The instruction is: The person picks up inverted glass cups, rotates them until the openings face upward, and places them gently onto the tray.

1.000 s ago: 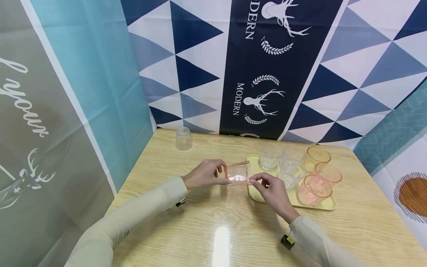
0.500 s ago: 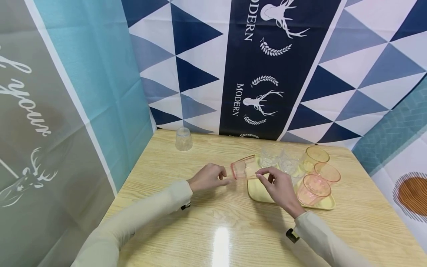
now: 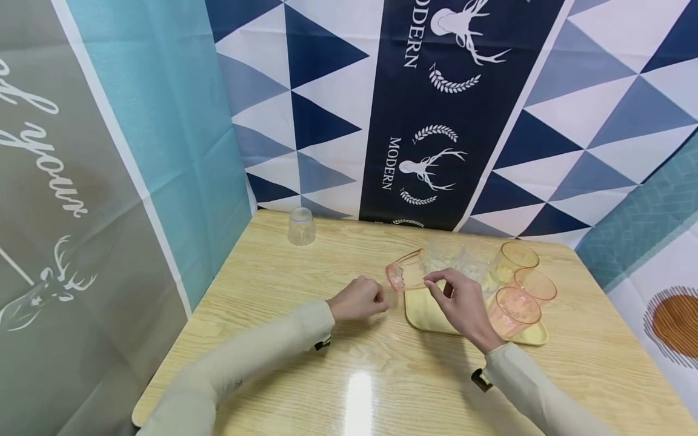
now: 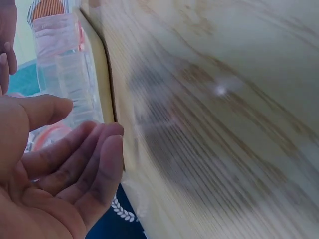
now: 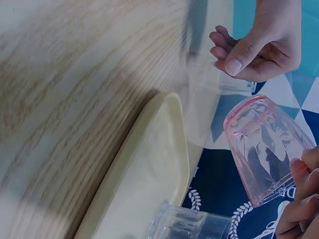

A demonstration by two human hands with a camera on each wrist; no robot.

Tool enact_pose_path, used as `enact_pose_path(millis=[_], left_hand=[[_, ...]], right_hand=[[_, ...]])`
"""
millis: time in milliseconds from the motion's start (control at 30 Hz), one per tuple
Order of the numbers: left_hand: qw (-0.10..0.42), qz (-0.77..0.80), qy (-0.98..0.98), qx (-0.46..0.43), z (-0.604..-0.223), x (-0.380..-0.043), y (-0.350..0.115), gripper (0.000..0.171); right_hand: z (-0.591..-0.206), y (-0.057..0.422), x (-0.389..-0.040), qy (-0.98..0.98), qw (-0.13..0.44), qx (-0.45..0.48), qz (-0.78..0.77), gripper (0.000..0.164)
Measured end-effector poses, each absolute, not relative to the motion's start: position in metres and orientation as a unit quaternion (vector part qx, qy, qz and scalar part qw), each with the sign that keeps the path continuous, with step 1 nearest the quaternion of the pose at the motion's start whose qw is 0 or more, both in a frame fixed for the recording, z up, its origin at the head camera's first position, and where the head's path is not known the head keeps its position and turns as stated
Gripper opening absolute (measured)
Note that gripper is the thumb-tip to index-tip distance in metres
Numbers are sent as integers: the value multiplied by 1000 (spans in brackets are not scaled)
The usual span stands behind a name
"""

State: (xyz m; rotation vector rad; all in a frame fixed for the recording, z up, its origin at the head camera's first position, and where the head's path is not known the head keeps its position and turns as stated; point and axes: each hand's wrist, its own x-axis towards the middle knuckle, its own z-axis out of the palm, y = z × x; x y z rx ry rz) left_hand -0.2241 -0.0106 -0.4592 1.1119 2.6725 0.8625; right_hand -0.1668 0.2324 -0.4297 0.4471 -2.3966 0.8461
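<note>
My right hand pinches one end of a clear pink-tinted cup between thumb and fingers. The cup lies on its side in the air at the left rear corner of the pale yellow tray. In the right wrist view the faceted wall of this pink cup shows, fingertips at its lower right. To the left of the tray, my left hand holds nothing; its fingers are loosely bent, thumb apart from them.
Clear cups, a yellow cup, an orange cup and another pink cup stand together on the tray's right and rear. An upside-down clear cup stands at the table's left rear, near the patterned wall cloth.
My left hand has let go of the pink cup and come down, away from it. The right hand has carried the cup a little rightward, its left end now turned more towards me.
</note>
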Motion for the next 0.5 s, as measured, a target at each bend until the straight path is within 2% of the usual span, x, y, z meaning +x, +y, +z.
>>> enact_pose_path(millis=[267, 500], left_hand=[[54, 265, 892, 363, -461, -221, 7, 38], [38, 246, 898, 363, -467, -215, 23, 38]], right_hand=[[-437, 245, -177, -889, 305, 190, 284, 13], [-440, 253, -185, -889, 327, 220, 235, 11]])
